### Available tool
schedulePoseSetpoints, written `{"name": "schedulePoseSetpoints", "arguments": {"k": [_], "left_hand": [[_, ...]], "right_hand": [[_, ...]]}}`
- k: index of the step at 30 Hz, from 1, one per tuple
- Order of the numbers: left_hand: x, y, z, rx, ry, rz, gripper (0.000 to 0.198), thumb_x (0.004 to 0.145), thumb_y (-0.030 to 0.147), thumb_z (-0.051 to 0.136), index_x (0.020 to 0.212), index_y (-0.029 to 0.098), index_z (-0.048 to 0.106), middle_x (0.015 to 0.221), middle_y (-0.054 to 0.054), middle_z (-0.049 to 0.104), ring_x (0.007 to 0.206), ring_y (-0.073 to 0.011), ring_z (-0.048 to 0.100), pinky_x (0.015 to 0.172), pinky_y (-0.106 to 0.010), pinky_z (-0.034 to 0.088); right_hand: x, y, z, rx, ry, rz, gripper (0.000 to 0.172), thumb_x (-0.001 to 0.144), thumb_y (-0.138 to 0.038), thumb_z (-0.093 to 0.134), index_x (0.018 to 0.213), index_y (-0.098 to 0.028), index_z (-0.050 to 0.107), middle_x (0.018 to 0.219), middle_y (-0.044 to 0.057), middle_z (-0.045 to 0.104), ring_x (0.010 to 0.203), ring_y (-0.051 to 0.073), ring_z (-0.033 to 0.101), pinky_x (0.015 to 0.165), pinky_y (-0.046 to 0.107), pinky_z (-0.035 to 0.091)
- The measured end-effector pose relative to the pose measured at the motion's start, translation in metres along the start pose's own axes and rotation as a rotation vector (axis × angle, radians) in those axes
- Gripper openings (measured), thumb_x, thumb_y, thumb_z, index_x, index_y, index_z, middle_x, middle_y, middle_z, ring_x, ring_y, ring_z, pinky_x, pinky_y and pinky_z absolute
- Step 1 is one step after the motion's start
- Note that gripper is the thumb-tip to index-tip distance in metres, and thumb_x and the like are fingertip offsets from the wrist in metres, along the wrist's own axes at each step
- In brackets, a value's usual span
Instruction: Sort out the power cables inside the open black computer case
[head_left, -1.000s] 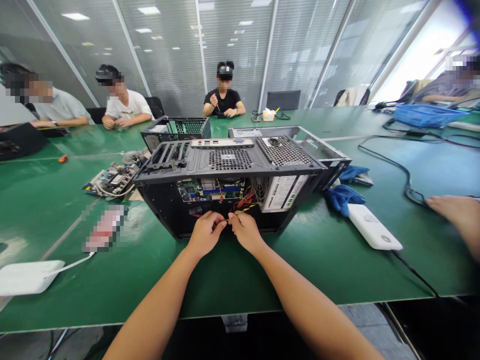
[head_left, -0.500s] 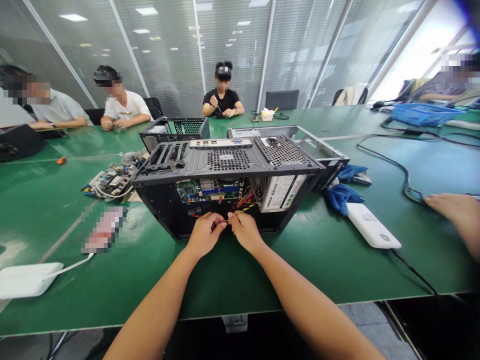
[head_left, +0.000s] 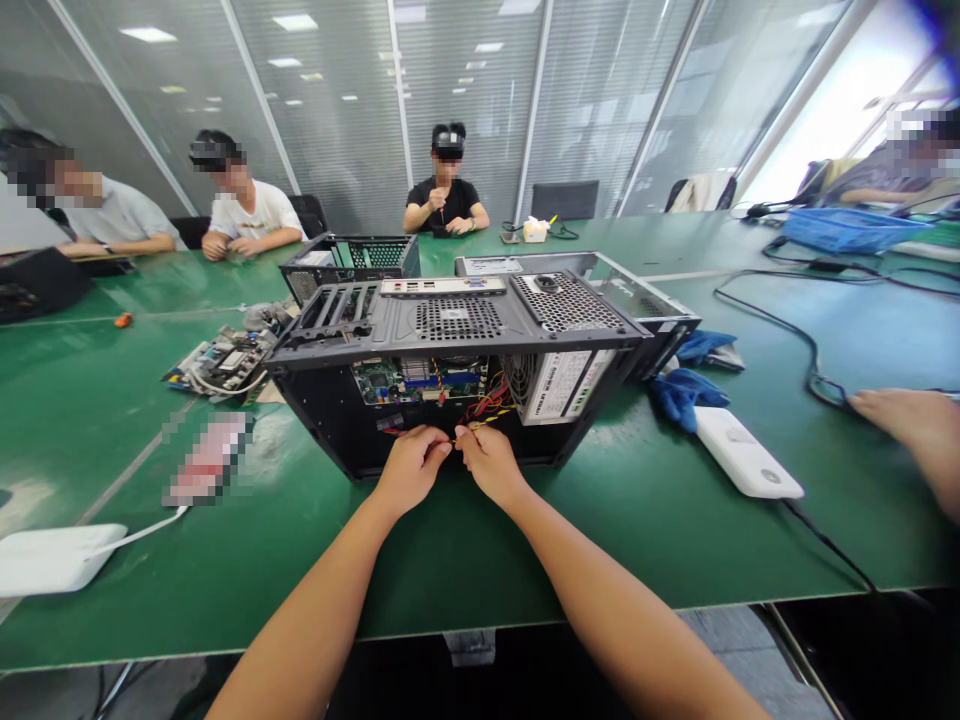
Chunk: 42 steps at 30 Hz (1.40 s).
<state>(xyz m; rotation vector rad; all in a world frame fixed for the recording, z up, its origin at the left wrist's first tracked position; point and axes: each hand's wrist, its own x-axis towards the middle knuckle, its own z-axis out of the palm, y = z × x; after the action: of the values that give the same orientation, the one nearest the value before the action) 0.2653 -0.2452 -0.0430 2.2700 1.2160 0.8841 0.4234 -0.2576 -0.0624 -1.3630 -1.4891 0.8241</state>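
Observation:
A black computer case point(head_left: 322, 420) stands in front of me with its open side facing me. Inside it I see a green motherboard point(head_left: 382, 384), a power supply point(head_left: 564, 388) with a white label, and a bundle of red, yellow and black cables point(head_left: 491, 402). At the lower edge of the opening, my left hand point(head_left: 411, 466) pinches a thin yellow-and-black cable. Close beside it, my right hand point(head_left: 487, 458) has its fingers closed on the same cable. The fingertips nearly meet, and they hide the cable's end.
Two more case frames point(head_left: 352, 258) point(head_left: 645, 300) stand behind. Circuit boards point(head_left: 225, 362) lie left, near a phone point(head_left: 210, 460) and a white power bank point(head_left: 60, 560). To the right are blue gloves point(head_left: 686, 395), another white power bank point(head_left: 746, 450) and another person's hand point(head_left: 904, 420). Co-workers sit across the table.
My hands and the case stay practically where they were. Across the table, the person in the black shirt has shifted the raised hand slightly.

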Motion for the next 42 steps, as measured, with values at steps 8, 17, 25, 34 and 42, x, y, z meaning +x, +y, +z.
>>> {"name": "schedulePoseSetpoints", "arguments": {"k": [8,17,25,34,42], "left_hand": [[0.0009,-0.0026,0.0027,0.013,-0.039,0.016,0.021,0.093,0.019,0.045,0.083,0.018,0.062,0.077,-0.002,0.062,0.072,-0.015,0.058,0.071,-0.028,0.043],[-0.0022,0.0005,0.0008,0.156,0.051,0.064,0.011,0.09,0.024,0.053,0.084,0.019,0.062,0.078,-0.003,0.06,0.078,-0.0183,0.055,0.073,-0.031,0.043],[-0.0002,-0.0017,0.0025,0.074,-0.025,0.037,0.024,0.095,0.021,0.041,0.081,0.018,0.061,0.078,-0.003,0.063,0.075,-0.0174,0.058,0.072,-0.03,0.043],[-0.0012,0.0013,-0.0007,0.04,0.021,0.014,0.015,0.091,0.027,0.052,0.085,0.019,0.063,0.078,-0.002,0.062,0.074,-0.0161,0.057,0.071,-0.029,0.044],[-0.0017,-0.0032,0.0036,0.101,0.003,0.049,0.026,0.096,0.024,0.038,0.085,0.019,0.062,0.079,-0.003,0.063,0.075,-0.0165,0.058,0.072,-0.029,0.044]], "right_hand": [[0.0006,0.0032,-0.0002,-0.001,-0.012,-0.021,0.042,0.094,-0.042,0.042,0.06,-0.02,0.053,0.058,0.0,0.057,0.055,0.013,0.055,0.057,0.025,0.04],[0.0006,0.0012,0.0,0.0,-0.009,-0.014,0.037,0.093,-0.042,0.043,0.066,-0.02,0.055,0.055,-0.002,0.055,0.053,0.012,0.055,0.055,0.023,0.039],[-0.0003,-0.0012,-0.0013,0.001,-0.021,-0.014,0.038,0.093,-0.041,0.043,0.063,-0.02,0.054,0.053,-0.002,0.054,0.052,0.012,0.054,0.057,0.024,0.039],[0.0003,0.0014,-0.0004,0.011,0.002,-0.008,0.038,0.093,-0.043,0.043,0.063,-0.02,0.054,0.054,-0.002,0.055,0.053,0.013,0.055,0.056,0.024,0.04],[-0.0003,0.0002,-0.0002,0.008,-0.006,-0.009,0.042,0.094,-0.044,0.042,0.061,-0.02,0.053,0.056,-0.001,0.056,0.054,0.013,0.056,0.058,0.025,0.04]]}}
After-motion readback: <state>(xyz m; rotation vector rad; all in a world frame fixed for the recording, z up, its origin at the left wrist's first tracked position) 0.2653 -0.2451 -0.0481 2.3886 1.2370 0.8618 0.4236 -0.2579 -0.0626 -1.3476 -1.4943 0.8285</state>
